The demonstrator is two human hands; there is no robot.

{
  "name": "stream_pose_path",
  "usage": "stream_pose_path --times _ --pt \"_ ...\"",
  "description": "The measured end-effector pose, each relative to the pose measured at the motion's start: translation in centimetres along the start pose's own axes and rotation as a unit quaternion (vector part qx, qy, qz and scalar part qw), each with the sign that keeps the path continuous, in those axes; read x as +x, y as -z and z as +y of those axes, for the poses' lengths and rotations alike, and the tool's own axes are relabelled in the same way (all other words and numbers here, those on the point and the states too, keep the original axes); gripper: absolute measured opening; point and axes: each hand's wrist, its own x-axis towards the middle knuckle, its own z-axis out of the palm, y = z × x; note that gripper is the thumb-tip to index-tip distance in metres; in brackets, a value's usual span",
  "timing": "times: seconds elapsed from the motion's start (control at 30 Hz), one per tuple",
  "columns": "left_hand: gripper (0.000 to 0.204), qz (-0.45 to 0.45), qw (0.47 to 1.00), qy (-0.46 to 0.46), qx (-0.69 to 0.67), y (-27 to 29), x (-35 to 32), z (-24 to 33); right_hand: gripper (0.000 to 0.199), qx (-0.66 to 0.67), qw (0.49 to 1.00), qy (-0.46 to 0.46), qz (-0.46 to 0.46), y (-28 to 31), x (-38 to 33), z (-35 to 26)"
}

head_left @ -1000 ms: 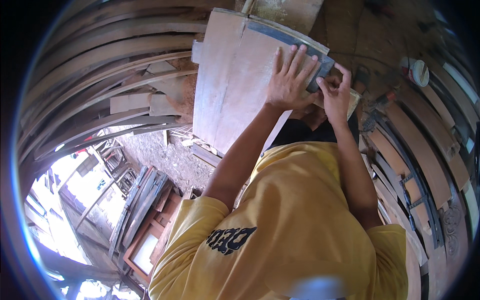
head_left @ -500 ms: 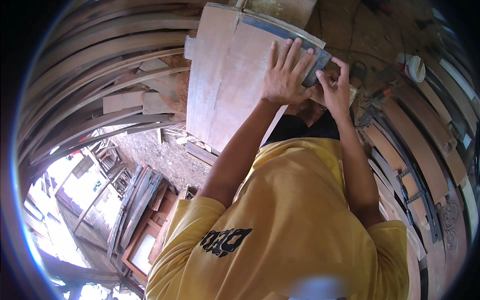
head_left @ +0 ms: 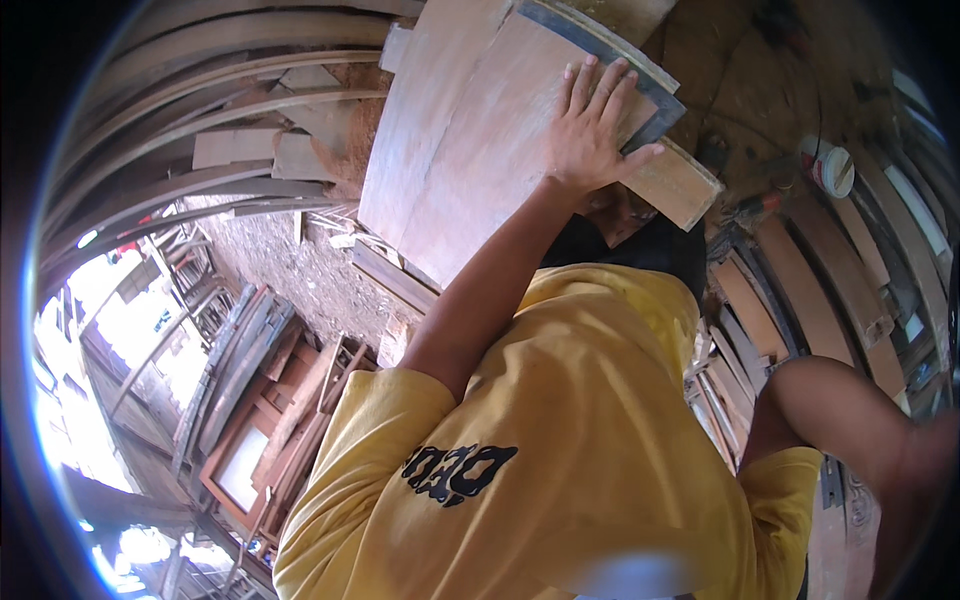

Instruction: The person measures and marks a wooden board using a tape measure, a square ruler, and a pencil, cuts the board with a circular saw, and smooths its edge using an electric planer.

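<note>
A large pale wooden panel (head_left: 440, 130) lies in front of me. My left hand (head_left: 590, 135) is spread flat on it, fingers stretched out and thumb pointing right. Its fingertips reach a dark grey L-shaped strip (head_left: 655, 122), which looks like a carpenter's square and lies along the panel's far right edge. Beyond the thumb, the end of a narrow wooden board (head_left: 680, 188) sticks out. My right arm is bent far out to the right side. At the picture's rim my right hand (head_left: 928, 455) is dark and blurred, so its fingers and anything in them cannot be made out.
Long planks (head_left: 240, 85) are stacked on the left, and more boards (head_left: 800, 280) lie on the right. A white tub (head_left: 828, 168) stands at the far right. Reddish wooden frames (head_left: 245, 465) lean at the lower left, near a ground strewn with shavings (head_left: 290, 270).
My right hand has left the strip's corner and swung far out to the right. My left hand stays flat on the panel. The view has shifted a little.
</note>
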Motion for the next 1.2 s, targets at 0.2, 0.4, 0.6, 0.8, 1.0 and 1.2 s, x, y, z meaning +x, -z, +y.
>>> stream_pose_path --times 0.2,0.4,0.6,0.8,1.0,1.2 --pt "0.094 0.071 0.987 0.119 0.077 -0.3 1.4 -0.3 0.027 0.007 0.977 0.03 -0.211 -3.4 3.5 -1.9" --pt "0.108 0.107 0.964 0.228 0.091 1.3 3.5 -0.9 0.022 0.001 0.963 0.027 -0.267 -2.2 7.2 -0.5" --pt "0.127 0.014 0.932 0.341 0.118 1.3 4.8 -0.4 0.017 -0.093 0.971 -0.086 -0.204 -2.1 10.9 8.0" --pt "0.128 -0.032 0.914 0.384 0.128 1.9 6.3 0.0 0.017 -0.07 0.958 -0.206 -0.187 -6.8 8.4 30.5" --pt "0.133 -0.032 0.9 0.412 0.14 1.4 6.5 0.1 0.022 -0.118 0.951 -0.179 -0.224 -9.5 7.3 38.1" --pt "0.132 -0.073 0.888 0.428 0.154 1.0 6.5 0.0 0.021 -0.192 0.939 -0.135 -0.25 -9.7 7.3 38.0"
